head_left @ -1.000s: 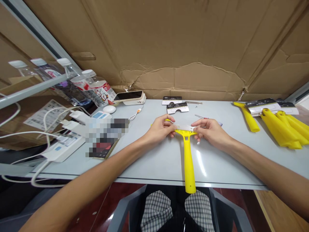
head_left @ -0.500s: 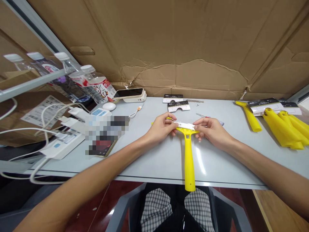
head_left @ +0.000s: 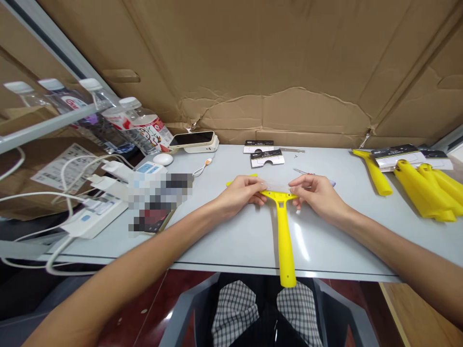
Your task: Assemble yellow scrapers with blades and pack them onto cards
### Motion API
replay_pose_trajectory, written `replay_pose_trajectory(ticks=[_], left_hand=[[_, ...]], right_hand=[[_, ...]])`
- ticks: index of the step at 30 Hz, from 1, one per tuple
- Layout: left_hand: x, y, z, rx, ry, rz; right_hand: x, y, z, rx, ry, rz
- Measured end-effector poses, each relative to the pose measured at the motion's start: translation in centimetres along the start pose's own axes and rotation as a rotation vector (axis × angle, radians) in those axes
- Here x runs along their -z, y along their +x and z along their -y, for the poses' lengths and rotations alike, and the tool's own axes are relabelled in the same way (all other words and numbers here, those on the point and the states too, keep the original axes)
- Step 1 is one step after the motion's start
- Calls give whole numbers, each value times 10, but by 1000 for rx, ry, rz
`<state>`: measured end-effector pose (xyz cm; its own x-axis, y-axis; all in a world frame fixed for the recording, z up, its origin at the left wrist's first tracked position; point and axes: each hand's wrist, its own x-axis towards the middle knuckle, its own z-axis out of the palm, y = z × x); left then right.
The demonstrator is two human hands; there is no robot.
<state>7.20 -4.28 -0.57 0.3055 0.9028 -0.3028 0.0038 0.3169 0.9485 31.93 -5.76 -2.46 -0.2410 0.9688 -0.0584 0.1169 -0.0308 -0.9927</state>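
Observation:
A yellow plastic scraper (head_left: 284,246) lies on the table with its long handle pointing toward me and its wide head between my hands. My left hand (head_left: 240,193) grips the head's left part, and my right hand (head_left: 314,193) pinches its right part. A pale, see-through strip (head_left: 278,186) sits along the head between my fingers. It looks blurred, so its exact material and fit are hard to tell. Behind my right hand lies a small screwdriver (head_left: 307,172).
The pale grey table (head_left: 231,241) holds black-and-white card packaging (head_left: 266,157), loose yellow scrapers (head_left: 425,190) at right, and a phone (head_left: 191,139) on a white power bank. Water bottles (head_left: 144,130), power strips (head_left: 94,221) and cables lie left. Cardboard (head_left: 231,58) lines the back.
The strip between my hands looked solid white earlier and now looks paler and more see-through. My hands have shifted only slightly, and the scraper stays in nearly the same place.

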Motion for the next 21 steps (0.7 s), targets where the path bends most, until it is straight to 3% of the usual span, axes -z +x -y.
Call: replay_pose_trajectory(ticks=[6, 21], left_hand=[[7, -3, -6, 87, 37, 66], [17, 1, -9, 4, 159, 131]], right_hand=[[2, 0, 4, 0, -22, -11], [1, -2, 7, -8, -10, 44]])
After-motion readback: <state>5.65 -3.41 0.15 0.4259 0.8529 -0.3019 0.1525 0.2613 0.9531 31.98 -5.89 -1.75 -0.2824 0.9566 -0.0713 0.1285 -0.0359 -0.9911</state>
